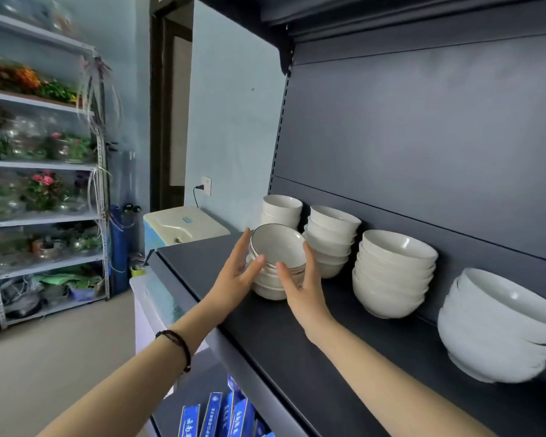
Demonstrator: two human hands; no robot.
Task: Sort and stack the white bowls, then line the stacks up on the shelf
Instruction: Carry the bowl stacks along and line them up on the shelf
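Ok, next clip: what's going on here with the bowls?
A person has both hands on a stack of dark-rimmed white bowls standing on the dark shelf. The left hand lies against its left side and the right hand against its front right, fingers straight. Four other white stacks stand in a row along the back panel, with bigger bowls toward the right. The handled stack sits forward of that row, not yet in line.

The white bowls [394, 263] are seen as glossy glazed ceramic, the dark-rimmed stack [276, 263] likewise. A matt, smooth dark metal finish is shown by the shelf [312, 342] beneath them and its back panel [423, 137].
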